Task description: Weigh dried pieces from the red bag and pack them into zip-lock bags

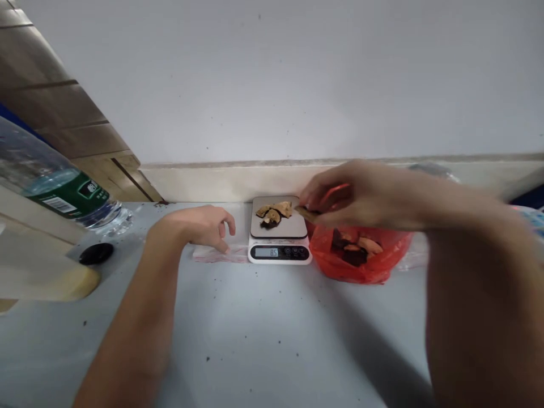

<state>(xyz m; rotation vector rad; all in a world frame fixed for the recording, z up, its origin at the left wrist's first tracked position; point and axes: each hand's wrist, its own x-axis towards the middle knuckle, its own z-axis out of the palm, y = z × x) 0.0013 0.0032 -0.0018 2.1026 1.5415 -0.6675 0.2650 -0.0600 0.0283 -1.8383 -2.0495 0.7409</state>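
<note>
A white kitchen scale (279, 232) stands against the wall, and its display reads 85. Several brown dried slices (273, 214), perhaps mushroom or herb, lie on its metal plate. My right hand (344, 195) pinches another dried slice (306, 213) just off the plate's right edge. Below that hand a red plastic bag (361, 272) is open, with more dark and tan pieces inside. My left hand (208, 226) is to the left of the scale, fingers curled but apart, holding nothing. It hovers over a flat clear plastic bag (219, 255).
At the left are a large water bottle (72, 190) with a green label, a black round lid (96, 253) and a pale translucent container (38, 266) with a yellowish end. Dark crumbs dot the grey table (255, 328). A white wall (297, 85) rises behind.
</note>
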